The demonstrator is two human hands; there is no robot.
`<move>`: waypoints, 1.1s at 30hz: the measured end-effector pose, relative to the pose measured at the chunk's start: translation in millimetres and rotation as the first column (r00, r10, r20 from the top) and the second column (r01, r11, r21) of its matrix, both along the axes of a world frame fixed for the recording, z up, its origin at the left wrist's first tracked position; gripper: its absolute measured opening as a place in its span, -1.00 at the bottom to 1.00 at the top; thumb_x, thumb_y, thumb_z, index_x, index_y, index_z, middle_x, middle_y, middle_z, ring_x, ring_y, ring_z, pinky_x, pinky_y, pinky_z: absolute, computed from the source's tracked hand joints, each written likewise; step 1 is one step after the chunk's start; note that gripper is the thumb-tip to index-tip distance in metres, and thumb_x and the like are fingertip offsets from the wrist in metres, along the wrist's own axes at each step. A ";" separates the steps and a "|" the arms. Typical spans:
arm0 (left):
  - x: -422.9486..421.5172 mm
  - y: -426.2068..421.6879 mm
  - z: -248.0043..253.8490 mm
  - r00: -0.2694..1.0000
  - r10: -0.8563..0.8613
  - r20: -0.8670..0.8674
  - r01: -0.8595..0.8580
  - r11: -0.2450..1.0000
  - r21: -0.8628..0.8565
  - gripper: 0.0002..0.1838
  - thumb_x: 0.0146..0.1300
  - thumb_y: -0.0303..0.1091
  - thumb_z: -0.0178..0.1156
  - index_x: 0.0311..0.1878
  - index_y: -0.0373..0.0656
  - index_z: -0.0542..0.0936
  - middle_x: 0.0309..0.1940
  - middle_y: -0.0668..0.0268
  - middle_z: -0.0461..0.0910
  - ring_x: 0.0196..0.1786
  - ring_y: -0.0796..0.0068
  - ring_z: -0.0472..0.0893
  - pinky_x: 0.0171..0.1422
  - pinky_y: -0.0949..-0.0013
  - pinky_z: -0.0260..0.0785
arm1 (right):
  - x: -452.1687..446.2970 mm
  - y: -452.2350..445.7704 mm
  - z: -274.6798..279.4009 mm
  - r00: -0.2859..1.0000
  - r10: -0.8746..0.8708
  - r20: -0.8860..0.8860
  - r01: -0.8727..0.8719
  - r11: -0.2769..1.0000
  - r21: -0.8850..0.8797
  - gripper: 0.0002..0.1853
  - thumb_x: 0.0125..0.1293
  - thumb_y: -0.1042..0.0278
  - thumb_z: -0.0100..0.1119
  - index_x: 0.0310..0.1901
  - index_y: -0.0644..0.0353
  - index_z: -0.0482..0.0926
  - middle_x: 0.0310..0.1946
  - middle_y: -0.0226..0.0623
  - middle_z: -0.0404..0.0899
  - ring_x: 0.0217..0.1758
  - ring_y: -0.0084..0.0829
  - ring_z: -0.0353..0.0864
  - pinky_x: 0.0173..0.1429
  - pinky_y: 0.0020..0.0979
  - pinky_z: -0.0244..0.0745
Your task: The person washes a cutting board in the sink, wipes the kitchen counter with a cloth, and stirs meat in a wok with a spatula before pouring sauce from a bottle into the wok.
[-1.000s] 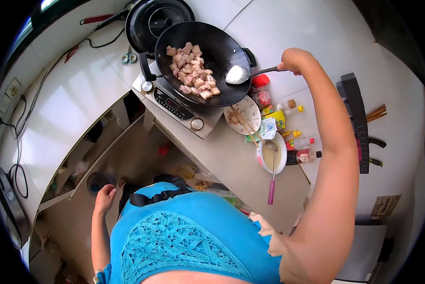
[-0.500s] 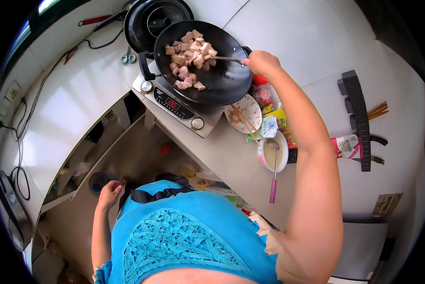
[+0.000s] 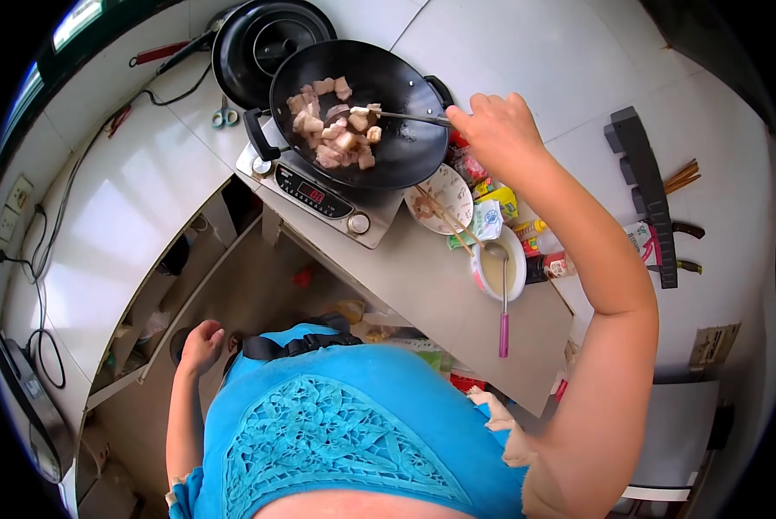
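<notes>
Black wok [image 3: 401, 156]: the spatula [image 3: 397, 115] has left its right edge for the meat cubes [image 3: 346, 141], turning them, I'd say; right hand [image 3: 499, 134] clasped round it (left hand [image 3: 202, 348] half-curled, seemingly empty).

Just one head cam here, facing forward and steeply down, super wide, with the round lens edge blacking out the corners. Blue shirt [image 3: 336, 450] sits really close at the bottom, tabletop [image 3: 414, 268] and wok [image 3: 405, 160] farther off.
</notes>
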State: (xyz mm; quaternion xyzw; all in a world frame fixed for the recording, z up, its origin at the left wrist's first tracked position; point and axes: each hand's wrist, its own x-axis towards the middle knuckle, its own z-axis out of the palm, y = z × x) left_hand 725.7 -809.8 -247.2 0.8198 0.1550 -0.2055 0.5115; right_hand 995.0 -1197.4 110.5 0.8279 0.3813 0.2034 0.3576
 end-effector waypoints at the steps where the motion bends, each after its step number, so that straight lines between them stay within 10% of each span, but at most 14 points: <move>1: 0.2 1.1 -2.6 1.000 -0.007 0.001 0.007 1.000 -0.003 -0.72 0.23 -0.30 0.12 -0.09 -0.29 0.51 -0.27 0.12 0.61 -0.18 0.32 0.59 -0.06 0.36 0.40 | -11.9 1.5 7.5 1.000 -0.018 0.017 0.018 1.000 0.009 -0.81 0.01 0.45 0.12 -0.29 -0.02 0.53 -0.51 -0.37 0.45 -0.45 -0.42 0.53 -0.36 -0.33 0.30; 12: 10.3 5.9 -19.7 1.000 -0.002 0.021 0.003 0.997 -0.077 -0.71 0.24 -0.31 0.12 -0.06 -0.30 0.50 -0.22 0.09 0.61 -0.14 0.30 0.59 -0.02 0.36 0.40 | -32.3 51.4 -6.0 0.941 -0.289 -0.178 0.292 0.956 -0.007 -0.76 0.08 0.50 0.06 -0.17 0.07 0.51 -0.51 -0.27 0.47 -0.47 -0.30 0.55 -0.45 -0.34 0.45; 18: 9.6 3.4 -9.5 0.996 -0.084 -0.019 0.083 0.996 -0.018 -0.71 0.24 -0.31 0.12 -0.06 -0.29 0.50 -0.22 0.09 0.61 -0.13 0.30 0.59 -0.01 0.35 0.40 | 31.9 36.6 -72.3 0.977 -0.193 0.093 0.187 0.980 0.073 -0.78 0.11 0.41 0.04 -0.17 0.06 0.52 -0.45 -0.32 0.48 -0.40 -0.38 0.57 -0.41 -0.37 0.48; 28: 22.2 -2.0 -2.9 0.994 -0.107 -0.028 0.106 0.994 -0.013 -0.72 0.24 -0.32 0.13 -0.06 -0.30 0.50 -0.23 0.11 0.62 -0.14 0.31 0.60 -0.03 0.35 0.41 | -58.9 -7.3 -16.0 0.860 -0.416 -0.296 0.440 0.898 0.016 -0.74 0.13 0.44 0.05 -0.10 0.12 0.52 -0.42 -0.22 0.51 -0.32 -0.23 0.61 -0.31 -0.25 0.48; 32: 27.4 -4.1 0.5 0.997 -0.075 0.002 0.075 0.997 -0.026 -0.72 0.24 -0.33 0.13 -0.05 -0.30 0.50 -0.22 0.10 0.61 -0.13 0.31 0.59 -0.02 0.35 0.40 | 7.2 -35.2 22.0 0.533 -0.551 -0.642 0.800 0.576 0.169 -0.66 0.19 0.26 0.14 0.03 0.03 0.56 -0.28 -0.15 0.61 -0.21 -0.19 0.57 -0.09 -0.23 0.45; 33: 25.6 -3.7 0.5 0.998 -0.061 0.010 0.062 0.998 -0.018 -0.72 0.23 -0.33 0.13 -0.06 -0.30 0.50 -0.22 0.10 0.61 -0.14 0.31 0.59 -0.02 0.35 0.40 | 35.1 -60.1 15.3 0.534 -0.528 -0.660 0.801 0.565 0.196 -0.64 0.21 0.24 0.12 0.06 0.05 0.54 -0.42 -0.21 0.58 -0.44 -0.30 0.53 -0.31 -0.28 0.44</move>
